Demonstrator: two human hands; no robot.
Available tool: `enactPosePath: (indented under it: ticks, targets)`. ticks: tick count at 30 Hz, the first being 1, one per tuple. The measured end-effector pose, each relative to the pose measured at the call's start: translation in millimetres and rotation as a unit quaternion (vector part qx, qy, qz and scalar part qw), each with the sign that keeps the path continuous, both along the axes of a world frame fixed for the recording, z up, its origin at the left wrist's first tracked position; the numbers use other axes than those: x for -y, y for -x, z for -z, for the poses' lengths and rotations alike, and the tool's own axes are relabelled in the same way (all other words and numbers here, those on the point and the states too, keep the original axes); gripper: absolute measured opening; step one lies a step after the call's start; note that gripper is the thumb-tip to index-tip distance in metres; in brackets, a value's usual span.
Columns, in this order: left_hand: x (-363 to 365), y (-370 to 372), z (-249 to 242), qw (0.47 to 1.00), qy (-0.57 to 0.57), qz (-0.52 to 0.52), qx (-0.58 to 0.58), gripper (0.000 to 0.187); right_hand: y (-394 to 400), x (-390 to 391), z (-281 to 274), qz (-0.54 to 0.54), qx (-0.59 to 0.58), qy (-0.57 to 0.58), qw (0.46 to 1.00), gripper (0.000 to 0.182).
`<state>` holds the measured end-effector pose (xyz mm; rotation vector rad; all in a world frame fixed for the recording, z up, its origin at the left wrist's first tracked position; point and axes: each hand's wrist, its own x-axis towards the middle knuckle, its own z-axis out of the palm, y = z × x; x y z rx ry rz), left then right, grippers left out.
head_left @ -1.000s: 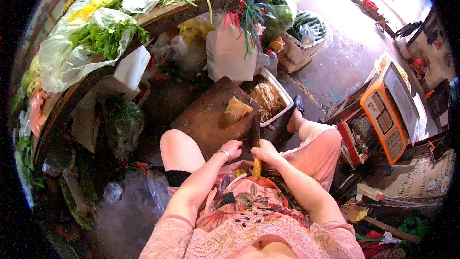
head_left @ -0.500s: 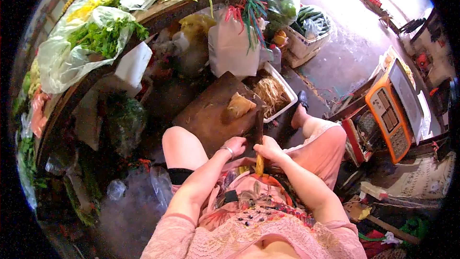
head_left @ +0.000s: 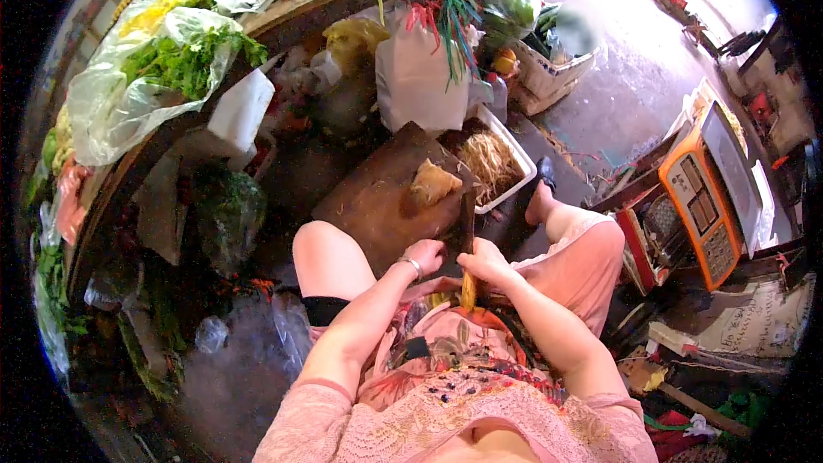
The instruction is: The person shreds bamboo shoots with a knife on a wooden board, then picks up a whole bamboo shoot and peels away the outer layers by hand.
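Note:
My right hand (head_left: 482,262) is closed around the yellow-brown handle (head_left: 468,290) of a tool, with its dark blade (head_left: 467,216) pointing away from my body. To the left of it, my left hand (head_left: 424,256), with a bracelet at the wrist, is near the board's front edge; its fingers are curled and what they hold, if anything, is hidden. A brown board (head_left: 377,197) lies beyond my knees. On the board rests a tan, wedge-shaped piece (head_left: 435,182). Beside the board, a white tray (head_left: 518,147) holds pale, root-like strands (head_left: 486,163).
A curved counter (head_left: 300,21) with leafy vegetables and plastic bags runs along the left and top. White bags (head_left: 422,81) stand beyond the board. A box of green vegetables (head_left: 553,73) is at the upper right. An orange scale (head_left: 699,214) stands at the right.
The view has shifted slightly. Both hands stay in nearly the same place, and my right hand still grips the handle. The blade shows more clearly now.

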<state>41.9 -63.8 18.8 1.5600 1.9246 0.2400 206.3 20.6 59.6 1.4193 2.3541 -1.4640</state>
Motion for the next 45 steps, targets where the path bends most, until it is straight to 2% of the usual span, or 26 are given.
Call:
enactPosePath:
  ticks: [9,12,26,34,42,45]
  targets:
    - [-0.6,-1.3,-9.2,1.0,-0.003,0.005,-0.006,0.023,0.3,-0.5,2.9,-0.018,-0.008,-0.003,1.0,0.036]
    - [-2.1,-2.5,-10.3,1.0,0.02,0.006,-0.015,0.023,0.6,-1.6,-9.3,-0.014,-0.001,0.056,0.998,0.042]
    - [-3.0,-1.8,0.0,0.999,0.032,0.004,-0.027,0.02,2.1,-1.1,-14.6,-0.046,0.015,-0.012,0.999,0.041]
    - [-3.8,-0.1,10.0,1.0,0.03,-0.006,-0.006,0.021,2.5,-2.2,-16.7,-0.066,0.023,-0.001,0.998,0.042]
    - [-2.4,-0.3,1.8,0.999,0.031,-0.002,-0.014,0.021,3.9,-0.9,-9.6,-0.056,0.022,-0.016,0.998,0.039]
    - [-3.2,-0.9,-2.2,0.999,0.034,-0.001,-0.018,0.021,4.2,-2.5,-7.7,-0.077,0.03,-0.007,0.997,0.044]
